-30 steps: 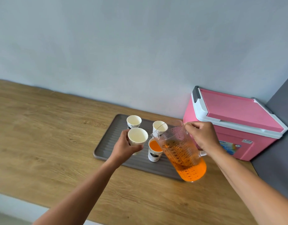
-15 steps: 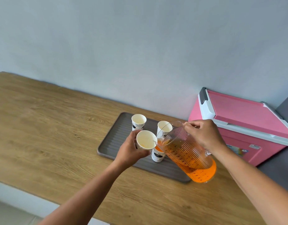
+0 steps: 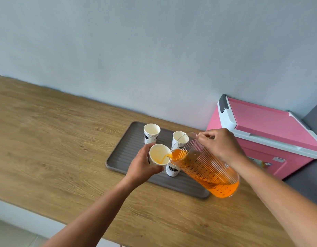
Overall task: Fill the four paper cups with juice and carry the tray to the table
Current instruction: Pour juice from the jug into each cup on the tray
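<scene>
Pitcher has been tipped further since the last frame; juice is now being streamed into the held cup. That cup is gripped by the left hand and tilted toward the spout, above the tray. The pitcher is gripped near its rim by the right hand.

Step judged: second of four fills. Back cups and look empty; front cup is partly hidden.

Next: flow to be cut short of the brim, cup set back upright.

Tray is laid on a wooden counter; pink cooler at right, plain wall behind.
</scene>
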A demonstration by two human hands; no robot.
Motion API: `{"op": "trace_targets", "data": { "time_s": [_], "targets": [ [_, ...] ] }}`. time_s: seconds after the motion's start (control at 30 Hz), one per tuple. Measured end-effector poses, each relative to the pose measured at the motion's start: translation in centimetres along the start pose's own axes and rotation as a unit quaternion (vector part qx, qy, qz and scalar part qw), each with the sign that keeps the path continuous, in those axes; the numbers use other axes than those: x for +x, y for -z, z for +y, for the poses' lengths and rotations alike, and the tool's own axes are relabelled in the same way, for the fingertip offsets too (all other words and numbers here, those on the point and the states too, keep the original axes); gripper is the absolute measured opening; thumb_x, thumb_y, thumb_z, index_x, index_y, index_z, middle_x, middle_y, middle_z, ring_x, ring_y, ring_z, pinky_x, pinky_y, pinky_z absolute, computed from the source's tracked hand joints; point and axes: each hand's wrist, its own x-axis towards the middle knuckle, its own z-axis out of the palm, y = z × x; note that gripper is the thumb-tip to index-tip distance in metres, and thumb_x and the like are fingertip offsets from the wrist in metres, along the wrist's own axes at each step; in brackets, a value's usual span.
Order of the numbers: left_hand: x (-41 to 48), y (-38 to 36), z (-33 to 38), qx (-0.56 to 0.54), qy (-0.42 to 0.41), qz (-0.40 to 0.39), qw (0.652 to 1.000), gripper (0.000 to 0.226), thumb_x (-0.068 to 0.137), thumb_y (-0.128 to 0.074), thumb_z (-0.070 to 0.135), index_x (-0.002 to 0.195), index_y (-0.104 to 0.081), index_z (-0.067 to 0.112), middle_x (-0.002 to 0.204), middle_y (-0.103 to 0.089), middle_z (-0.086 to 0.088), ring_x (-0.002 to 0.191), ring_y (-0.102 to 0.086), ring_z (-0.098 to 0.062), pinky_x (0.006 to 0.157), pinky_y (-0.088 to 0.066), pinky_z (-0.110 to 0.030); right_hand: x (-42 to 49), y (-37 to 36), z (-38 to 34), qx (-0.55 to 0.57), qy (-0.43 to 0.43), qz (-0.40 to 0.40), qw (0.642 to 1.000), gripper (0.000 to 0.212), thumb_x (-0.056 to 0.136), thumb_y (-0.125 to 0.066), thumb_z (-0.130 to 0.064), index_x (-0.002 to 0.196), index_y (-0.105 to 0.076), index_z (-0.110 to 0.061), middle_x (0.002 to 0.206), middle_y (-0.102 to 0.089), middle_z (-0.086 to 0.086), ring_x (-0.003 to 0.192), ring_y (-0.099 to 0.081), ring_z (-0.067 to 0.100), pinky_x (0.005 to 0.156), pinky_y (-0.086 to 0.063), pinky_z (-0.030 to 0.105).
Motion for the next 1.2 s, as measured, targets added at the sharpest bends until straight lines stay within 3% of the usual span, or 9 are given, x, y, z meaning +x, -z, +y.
{"op": "trace_targets", "data": {
  "time_s": [0.23, 0.37, 0.5, 0.6, 0.7, 0.83, 1.2],
  "targets": [
    [0.1, -0.05, -0.03, 0.008, -0.002, 0.002, 1.0, 0.076, 0.057, -0.082, 0.038, 0.122, -0.044, 0.047, 0.122, -0.059, 0.017, 0.11, -0.056, -0.002, 0.09, -0.05, -0.031, 0.16, 0.06, -0.19, -0.014, -0.003, -0.007, 1.0, 0.024, 0.082, -0.058, -0.053, 0.063, -0.069, -0.043, 0.081, -0.078, -0.004, 0.079, -0.073, 0.02, 0.074, -0.06, 0.04],
    [0.16, -0.1, -0.16, 0.018, -0.004, 0.001, 1.0, 0.078, 0.062, -0.085, 0.033, 0.127, -0.044, 0.043, 0.124, -0.057, 0.015, 0.11, -0.055, -0.004, 0.088, -0.049, -0.029, 0.29, -0.02, -0.07, -0.017, -0.007, -0.01, 1.0, 0.023, 0.086, -0.06, -0.048, 0.082, -0.078, -0.034, 0.081, -0.077, -0.008, 0.075, -0.072, 0.013, 0.074, -0.06, 0.038],
    [0.09, -0.07, -0.23, 0.019, -0.002, 0.0, 1.0, 0.077, 0.062, -0.085, 0.032, 0.126, -0.043, 0.044, 0.123, -0.057, 0.016, 0.11, -0.056, -0.004, 0.088, -0.05, -0.03, 0.42, -0.18, 0.03, -0.03, -0.005, -0.012, 0.999, 0.032, 0.084, -0.057, -0.053, 0.08, -0.077, -0.029, 0.075, -0.076, -0.004, 0.065, -0.068, 0.015, 0.064, -0.057, 0.033],
    [0.07, -0.09, -0.2, 0.022, 0.0, -0.002, 1.0, 0.076, 0.062, -0.085, 0.032, 0.124, -0.042, 0.046, 0.123, -0.057, 0.016, 0.11, -0.055, -0.004, 0.089, -0.05, -0.031, 0.5, -0.14, -0.02, -0.045, -0.007, -0.013, 0.999, 0.031, 0.086, -0.058, -0.051, 0.075, -0.076, -0.029, 0.061, -0.07, -0.006, 0.055, -0.06, 0.014, 0.055, -0.045, 0.026],
    [0.03, -0.14, -0.18, 0.022, 0.001, -0.002, 1.0, 0.076, 0.062, -0.085, 0.033, 0.122, -0.041, 0.048, 0.123, -0.057, 0.015, 0.109, -0.056, -0.004, 0.088, -0.05, -0.03, 0.55, -0.17, 0.03, -0.052, -0.008, -0.017, 0.998, 0.03, 0.086, -0.057, -0.051, 0.077, -0.077, -0.03, 0.067, -0.072, -0.007, 0.058, -0.062, 0.012, 0.057, -0.045, 0.025],
    [0.05, -0.17, -0.28, 0.021, 0.004, -0.006, 1.0, 0.077, 0.061, -0.084, 0.035, 0.124, -0.042, 0.048, 0.124, -0.057, 0.015, 0.11, -0.056, -0.004, 0.09, -0.051, -0.033, 0.69, -0.26, -0.05, -0.054, -0.006, -0.019, 0.998, 0.028, 0.086, -0.057, -0.052, 0.083, -0.077, -0.033, 0.08, -0.076, -0.01, 0.066, -0.066, 0.008, 0.068, -0.056, 0.03],
    [-0.18, -0.25, -0.12, 0.035, 0.009, -0.006, 0.999, 0.077, 0.062, -0.085, 0.036, 0.126, -0.043, 0.044, 0.123, -0.058, 0.016, 0.109, -0.056, -0.004, 0.087, -0.05, -0.031, 0.51, -0.05, -0.33, -0.066, -0.005, -0.019, 0.998, 0.03, 0.087, -0.057, -0.051, 0.095, -0.078, -0.03, 0.085, -0.076, -0.011, 0.074, -0.068, 0.008, 0.076, -0.058, 0.035]
  ]
}}
